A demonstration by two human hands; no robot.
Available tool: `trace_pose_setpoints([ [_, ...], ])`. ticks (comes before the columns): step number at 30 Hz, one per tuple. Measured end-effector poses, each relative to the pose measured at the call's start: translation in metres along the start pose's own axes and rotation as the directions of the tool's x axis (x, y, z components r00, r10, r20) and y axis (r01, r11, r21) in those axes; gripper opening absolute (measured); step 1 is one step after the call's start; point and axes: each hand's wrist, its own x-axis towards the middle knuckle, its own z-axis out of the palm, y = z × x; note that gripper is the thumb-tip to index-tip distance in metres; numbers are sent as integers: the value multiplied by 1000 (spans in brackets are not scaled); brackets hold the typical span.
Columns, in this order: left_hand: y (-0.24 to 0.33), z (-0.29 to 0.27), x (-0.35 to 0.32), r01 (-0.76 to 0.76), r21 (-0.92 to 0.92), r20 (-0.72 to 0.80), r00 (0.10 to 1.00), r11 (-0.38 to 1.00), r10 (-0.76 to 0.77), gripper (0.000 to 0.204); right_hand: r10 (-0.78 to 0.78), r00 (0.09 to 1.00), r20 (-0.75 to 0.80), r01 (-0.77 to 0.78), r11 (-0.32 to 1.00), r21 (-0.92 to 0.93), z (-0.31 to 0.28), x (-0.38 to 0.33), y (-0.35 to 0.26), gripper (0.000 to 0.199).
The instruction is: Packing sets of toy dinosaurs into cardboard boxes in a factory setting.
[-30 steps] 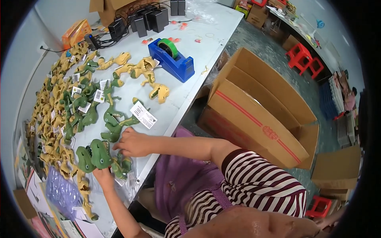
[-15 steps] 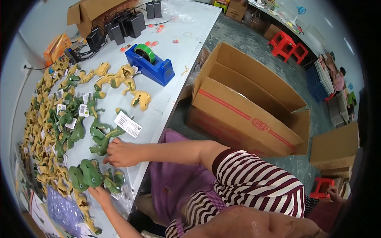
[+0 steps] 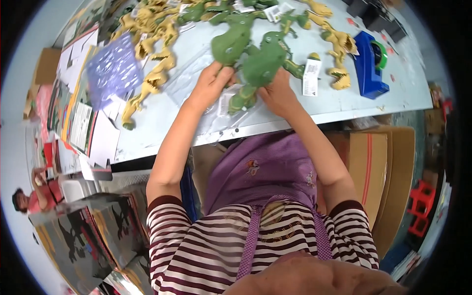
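Note:
My left hand (image 3: 212, 84) is closed at the lower end of a green toy dinosaur (image 3: 232, 43), its thumb bent inward and its other fingertips partly hidden. Beside it, my right hand (image 3: 281, 94) grips a second green dinosaur (image 3: 263, 65), whose big head covers most of the fingers. Between my wrists, a smaller green dinosaur (image 3: 242, 100) with a white tag lies on a clear plastic bag (image 3: 209, 118) near the table's front edge. Just right of my right hand rests another green toy with a large white label (image 3: 310, 77).
Yellow dinosaurs (image 3: 153, 81) crowd the table's far left. Purplish plastic packaging (image 3: 113, 71) and printed card sheets (image 3: 81, 118) lie further left. A blue tape dispenser (image 3: 366, 73) stands at the right. Below the table edge is an open cardboard box (image 3: 376, 172); printed cartons (image 3: 81, 241) are stacked lower left.
The view has swung round, so the table now lies ahead. My right hand has come in close to my left and now grips a green dinosaur.

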Motion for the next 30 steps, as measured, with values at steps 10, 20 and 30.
trace_pose_setpoints([
  [10,26,-26,-32,221,404,49,964,888,-262,41,109,984,138,-108,994,-17,-1,-1,-1,35],
  [20,23,-29,-39,224,272,32,970,936,-242,40,146,983,113,-158,982,105,3,-6,10,34],
  [30,-14,-122,4,317,937,-346,897,144,276,54,185,976,111,-203,960,193,3,-4,8,32],
])
